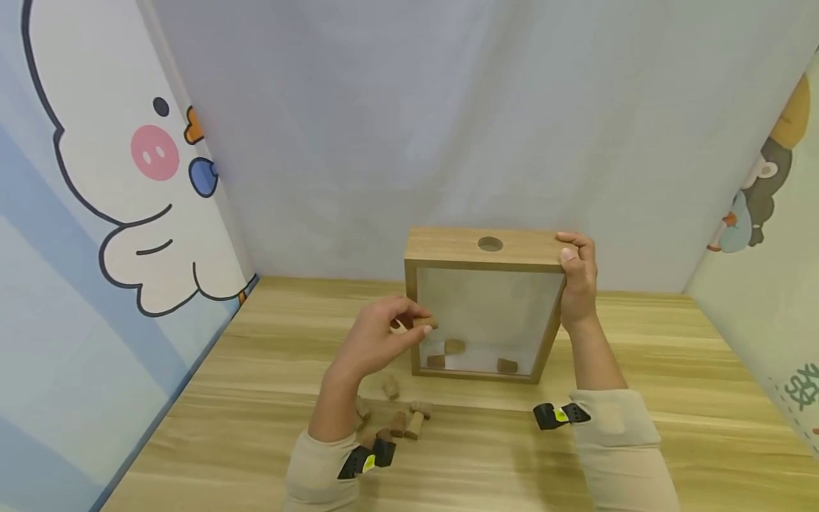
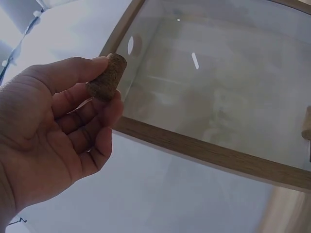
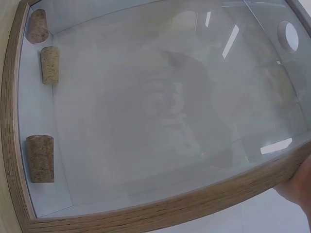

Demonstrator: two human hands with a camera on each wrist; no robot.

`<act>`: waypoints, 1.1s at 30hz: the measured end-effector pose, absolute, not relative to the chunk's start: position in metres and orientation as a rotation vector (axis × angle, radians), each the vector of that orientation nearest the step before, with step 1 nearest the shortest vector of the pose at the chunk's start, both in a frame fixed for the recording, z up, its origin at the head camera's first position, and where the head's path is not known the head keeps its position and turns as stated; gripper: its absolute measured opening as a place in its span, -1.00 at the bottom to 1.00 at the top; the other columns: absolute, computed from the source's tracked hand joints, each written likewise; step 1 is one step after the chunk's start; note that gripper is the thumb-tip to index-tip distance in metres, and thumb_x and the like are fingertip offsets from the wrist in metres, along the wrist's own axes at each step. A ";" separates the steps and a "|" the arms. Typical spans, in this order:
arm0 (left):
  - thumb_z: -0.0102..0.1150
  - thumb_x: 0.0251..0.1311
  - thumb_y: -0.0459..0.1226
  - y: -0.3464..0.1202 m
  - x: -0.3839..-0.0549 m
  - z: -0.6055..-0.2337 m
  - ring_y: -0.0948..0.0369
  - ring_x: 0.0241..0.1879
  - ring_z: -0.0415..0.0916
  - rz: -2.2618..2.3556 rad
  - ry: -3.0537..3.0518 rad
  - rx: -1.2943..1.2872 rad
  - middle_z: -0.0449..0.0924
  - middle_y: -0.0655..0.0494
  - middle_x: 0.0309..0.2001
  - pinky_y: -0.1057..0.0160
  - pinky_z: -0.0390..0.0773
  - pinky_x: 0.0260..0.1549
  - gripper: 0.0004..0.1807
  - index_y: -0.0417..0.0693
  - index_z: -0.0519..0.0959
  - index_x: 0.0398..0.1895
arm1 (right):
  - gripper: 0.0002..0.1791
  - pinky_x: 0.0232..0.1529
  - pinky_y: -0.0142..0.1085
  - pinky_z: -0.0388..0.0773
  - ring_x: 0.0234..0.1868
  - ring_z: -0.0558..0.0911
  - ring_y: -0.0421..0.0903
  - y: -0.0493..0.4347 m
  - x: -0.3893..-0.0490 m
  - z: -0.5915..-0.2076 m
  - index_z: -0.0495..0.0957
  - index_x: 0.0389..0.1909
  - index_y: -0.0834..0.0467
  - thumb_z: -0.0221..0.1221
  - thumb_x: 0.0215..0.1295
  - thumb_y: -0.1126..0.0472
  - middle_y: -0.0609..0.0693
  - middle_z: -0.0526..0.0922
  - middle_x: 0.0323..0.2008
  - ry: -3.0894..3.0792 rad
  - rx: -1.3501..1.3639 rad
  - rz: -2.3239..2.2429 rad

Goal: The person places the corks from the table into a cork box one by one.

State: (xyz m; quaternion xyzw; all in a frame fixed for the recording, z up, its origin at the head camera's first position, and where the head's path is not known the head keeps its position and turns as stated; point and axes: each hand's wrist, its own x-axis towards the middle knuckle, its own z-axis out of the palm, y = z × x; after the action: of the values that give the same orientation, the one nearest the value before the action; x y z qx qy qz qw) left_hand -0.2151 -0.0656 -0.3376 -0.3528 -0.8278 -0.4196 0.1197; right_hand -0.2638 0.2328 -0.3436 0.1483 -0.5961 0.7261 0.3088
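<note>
Between thumb and fingers my left hand (image 1: 380,334) pinches a cork stopper (image 2: 108,77), just in front of the left side of a wooden frame box (image 1: 486,375). The box stands upright, with a clear front pane and a round hole (image 1: 490,244) in its top. My right hand (image 1: 579,281) grips the box's upper right corner, its thumb on the front edge. Inside, several cork stoppers lie along the bottom, among them a darker one (image 3: 41,158) and a paler one (image 3: 50,65). Only a bit of the right hand (image 3: 299,189) shows in the right wrist view.
Several loose cork stoppers (image 1: 414,424) lie on the wood-grain table (image 1: 480,455) near my left forearm, which partly hides them. A pale curtain (image 1: 358,142) hangs behind the box. Printed cartoon panels stand at the left (image 1: 96,235) and right.
</note>
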 end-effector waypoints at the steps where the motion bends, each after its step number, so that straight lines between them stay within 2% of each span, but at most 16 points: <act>1: 0.27 0.13 -0.30 -0.065 -0.215 -0.336 0.34 -0.40 0.45 -1.220 -2.403 -1.042 0.56 0.22 -0.33 0.21 0.51 -0.38 -0.88 -0.07 0.64 -0.24 | -0.71 -0.19 -0.21 0.17 -0.18 0.30 -0.08 0.233 -0.264 -0.344 0.42 -0.09 -0.01 -0.11 0.20 0.08 0.03 0.31 -0.09 -1.578 0.390 1.916; 7: 0.26 0.11 -0.35 -0.058 -0.218 -0.326 0.34 -0.43 0.43 -1.194 -2.348 -1.098 0.52 0.21 -0.39 0.25 0.51 -0.40 -0.87 -0.12 0.61 -0.25 | -0.71 -0.20 -0.23 0.19 -0.19 0.31 -0.08 0.233 -0.264 -0.343 0.42 -0.08 -0.01 -0.11 0.20 0.08 0.03 0.31 -0.10 -1.573 0.392 1.915; 12: 0.26 0.11 -0.37 -0.051 -0.219 -0.313 0.29 -0.41 0.43 -1.146 -2.338 -1.151 0.49 0.15 -0.35 0.29 0.50 -0.42 -0.84 -0.17 0.60 -0.22 | -0.71 -0.26 -0.25 0.24 -0.22 0.33 -0.08 0.233 -0.264 -0.342 0.42 -0.08 0.00 -0.10 0.20 0.08 0.05 0.33 -0.13 -1.568 0.396 1.925; 21: 0.27 0.11 -0.35 -0.034 -0.225 -0.285 0.23 -0.36 0.42 -0.921 -2.398 -1.261 0.47 0.12 -0.32 0.41 0.45 -0.37 -0.82 -0.17 0.61 -0.19 | -0.70 -0.12 -0.21 0.12 -0.13 0.28 -0.08 0.232 -0.264 -0.344 0.42 -0.08 -0.01 -0.12 0.19 0.09 0.02 0.30 -0.05 -1.579 0.389 1.896; 27: 0.22 0.12 -0.38 -0.019 -0.234 -0.263 0.25 -0.33 0.42 -0.823 -2.498 -1.346 0.44 0.07 -0.31 0.37 0.46 -0.31 -0.78 -0.23 0.59 -0.14 | -0.71 -0.19 -0.22 0.18 -0.20 0.31 -0.08 0.233 -0.265 -0.344 0.43 -0.09 0.01 -0.12 0.20 0.09 0.03 0.32 -0.11 -1.561 0.400 1.918; 33: 0.16 0.16 -0.39 -0.008 -0.245 -0.249 0.25 -0.32 0.45 -0.956 -2.527 -1.422 0.51 0.08 -0.27 0.37 0.47 -0.28 -0.81 -0.23 0.58 -0.15 | -0.71 -0.16 -0.22 0.15 -0.17 0.30 -0.09 0.232 -0.264 -0.344 0.42 -0.09 0.00 -0.12 0.21 0.09 0.02 0.31 -0.09 -1.565 0.397 1.914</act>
State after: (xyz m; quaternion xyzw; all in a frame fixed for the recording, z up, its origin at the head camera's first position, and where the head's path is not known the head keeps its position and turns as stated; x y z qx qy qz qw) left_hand -0.2450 -0.0082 -0.2485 -0.4653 -0.8269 -0.3128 0.0441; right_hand -0.2639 0.2324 -0.3441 0.1506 -0.5937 0.7258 0.3133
